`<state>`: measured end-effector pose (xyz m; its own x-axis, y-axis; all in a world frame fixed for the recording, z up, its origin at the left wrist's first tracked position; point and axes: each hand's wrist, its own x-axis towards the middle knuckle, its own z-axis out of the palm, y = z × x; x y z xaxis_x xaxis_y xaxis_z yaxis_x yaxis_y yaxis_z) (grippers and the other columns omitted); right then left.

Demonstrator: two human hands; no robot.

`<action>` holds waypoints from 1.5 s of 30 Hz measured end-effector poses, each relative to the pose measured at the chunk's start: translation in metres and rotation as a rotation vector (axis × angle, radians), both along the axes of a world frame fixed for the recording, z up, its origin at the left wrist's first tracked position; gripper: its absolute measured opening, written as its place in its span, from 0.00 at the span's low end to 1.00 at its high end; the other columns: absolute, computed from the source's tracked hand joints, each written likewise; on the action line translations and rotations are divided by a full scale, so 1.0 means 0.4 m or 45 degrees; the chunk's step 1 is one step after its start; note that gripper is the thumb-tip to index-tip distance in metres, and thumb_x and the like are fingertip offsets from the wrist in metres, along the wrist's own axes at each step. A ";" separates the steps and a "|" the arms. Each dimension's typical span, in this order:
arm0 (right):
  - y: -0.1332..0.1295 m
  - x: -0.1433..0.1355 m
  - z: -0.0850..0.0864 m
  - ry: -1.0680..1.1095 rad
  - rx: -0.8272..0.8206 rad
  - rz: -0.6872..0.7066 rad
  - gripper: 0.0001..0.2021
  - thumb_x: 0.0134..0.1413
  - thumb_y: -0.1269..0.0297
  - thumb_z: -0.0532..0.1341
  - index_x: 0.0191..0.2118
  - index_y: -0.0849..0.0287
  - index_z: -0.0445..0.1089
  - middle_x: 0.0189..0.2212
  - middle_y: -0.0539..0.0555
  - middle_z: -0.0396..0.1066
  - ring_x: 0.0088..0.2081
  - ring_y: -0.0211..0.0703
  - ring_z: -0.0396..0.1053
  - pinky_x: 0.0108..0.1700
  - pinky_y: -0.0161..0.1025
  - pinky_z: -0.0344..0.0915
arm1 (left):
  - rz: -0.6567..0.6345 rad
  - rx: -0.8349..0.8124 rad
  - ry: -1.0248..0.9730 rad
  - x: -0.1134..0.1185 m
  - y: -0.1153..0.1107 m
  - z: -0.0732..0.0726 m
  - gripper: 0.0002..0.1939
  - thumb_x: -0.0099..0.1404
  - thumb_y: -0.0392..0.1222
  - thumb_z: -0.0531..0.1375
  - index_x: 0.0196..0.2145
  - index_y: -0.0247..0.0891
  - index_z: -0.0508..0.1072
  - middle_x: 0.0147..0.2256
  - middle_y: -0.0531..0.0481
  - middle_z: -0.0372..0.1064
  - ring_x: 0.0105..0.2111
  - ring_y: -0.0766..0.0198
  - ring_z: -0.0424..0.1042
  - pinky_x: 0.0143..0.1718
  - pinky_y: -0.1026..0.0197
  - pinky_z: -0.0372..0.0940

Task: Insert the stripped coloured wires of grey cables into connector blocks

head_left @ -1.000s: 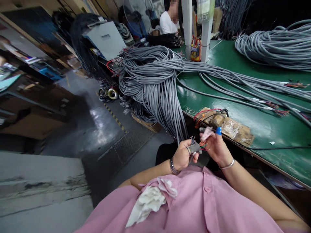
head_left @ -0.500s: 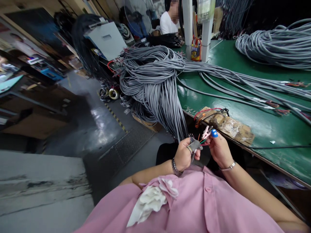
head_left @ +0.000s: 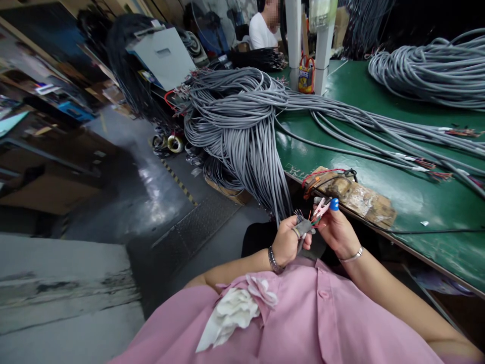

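Note:
My left hand (head_left: 287, 243), with a grey covering on its thumb, is closed on a cable end. Thin dark strands (head_left: 298, 217) fan out above its fingers. Red, orange and green wires (head_left: 314, 221) stick out to the right, toward the other hand. My right hand (head_left: 340, 234) has blue wrapping on its thumb and pinches a small pink clip (head_left: 321, 208) close to those wires. Whether the clip's jaws touch a wire, I cannot tell. Both hands are just in front of the bench edge, near my body.
A wooden block (head_left: 358, 196) with red and black leads lies at the edge of the green bench (head_left: 413, 202). Beyond my hands, a thick bundle of grey cables (head_left: 242, 116) hangs off the bench corner. Another grey coil (head_left: 435, 71) lies back right. A person (head_left: 261, 33) sits behind.
My right hand and the pink clip have shifted slightly left, nearer the left hand, and the clip has turned a little. The left hand keeps its hold on the cable end.

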<state>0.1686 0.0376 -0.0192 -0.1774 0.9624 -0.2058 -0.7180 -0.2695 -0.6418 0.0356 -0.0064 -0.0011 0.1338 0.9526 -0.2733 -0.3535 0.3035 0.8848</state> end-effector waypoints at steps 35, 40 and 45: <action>-0.095 0.014 0.038 -0.466 0.121 0.169 0.06 0.45 0.66 0.69 0.26 0.58 0.71 0.22 0.48 0.67 0.24 0.34 0.60 0.28 0.34 0.58 | -0.033 0.215 0.300 -0.034 -0.035 0.006 0.18 0.59 0.54 0.61 0.26 0.34 0.68 0.20 0.51 0.68 0.19 0.69 0.67 0.23 0.65 0.64; -0.113 -0.004 0.052 -0.439 0.109 0.123 0.06 0.45 0.65 0.69 0.27 0.56 0.71 0.24 0.48 0.69 0.25 0.36 0.61 0.29 0.35 0.60 | 0.088 0.168 0.227 -0.031 -0.033 0.002 0.17 0.58 0.53 0.62 0.28 0.35 0.67 0.19 0.53 0.68 0.18 0.70 0.66 0.21 0.67 0.63; -0.096 0.022 0.018 -0.282 0.050 0.140 0.11 0.52 0.54 0.63 0.30 0.57 0.72 0.26 0.50 0.69 0.28 0.38 0.64 0.33 0.37 0.64 | 0.141 0.113 0.156 -0.035 -0.030 0.007 0.18 0.56 0.54 0.63 0.27 0.36 0.66 0.17 0.55 0.66 0.15 0.71 0.63 0.18 0.68 0.60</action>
